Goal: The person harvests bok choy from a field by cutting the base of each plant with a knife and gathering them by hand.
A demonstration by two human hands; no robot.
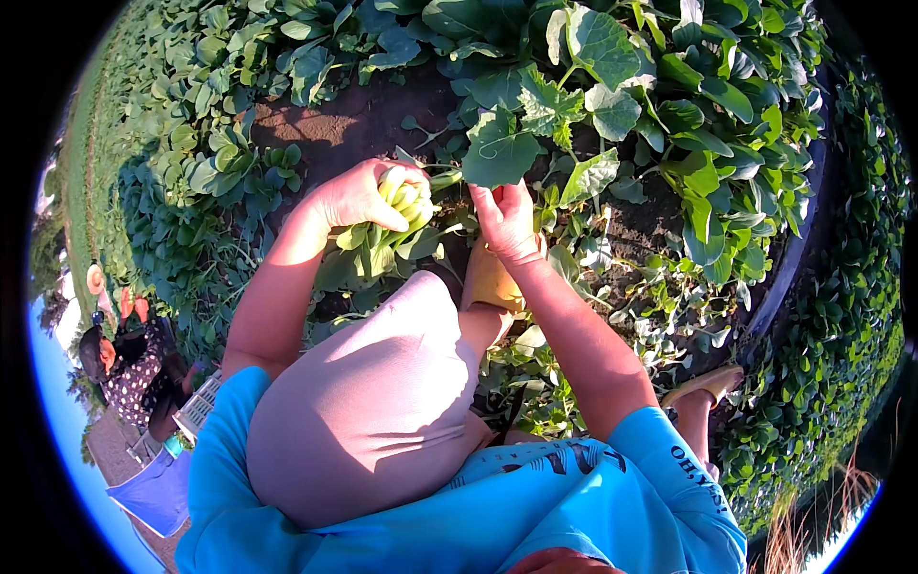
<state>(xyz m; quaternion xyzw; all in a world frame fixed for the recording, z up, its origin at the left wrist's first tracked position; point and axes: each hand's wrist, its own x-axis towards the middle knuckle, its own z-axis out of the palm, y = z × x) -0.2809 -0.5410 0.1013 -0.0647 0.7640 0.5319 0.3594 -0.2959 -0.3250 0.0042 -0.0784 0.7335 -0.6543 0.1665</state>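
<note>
My left hand (366, 194) is closed around a bunch of leafy greens that look like bok choy (407, 195). The pale stem bases face up toward me, and the leaves hang below my thumb. To the right, my right hand (504, 219) reaches under a broad lobed leaf (500, 148) of a vine-like plant. That leaf covers the fingertips, so whether they grip anything is hidden. A single pale green stalk (446, 179) lies between both hands, close to the bunch.
My yellow shoe (495, 276) stands among low plants just below my right hand. Dense leafy greens (717, 143) grow at right, beside a grey strip (792, 237). At left, a person in dotted clothing (136, 387) is near a white crate (201, 405) and a blue sheet (154, 493).
</note>
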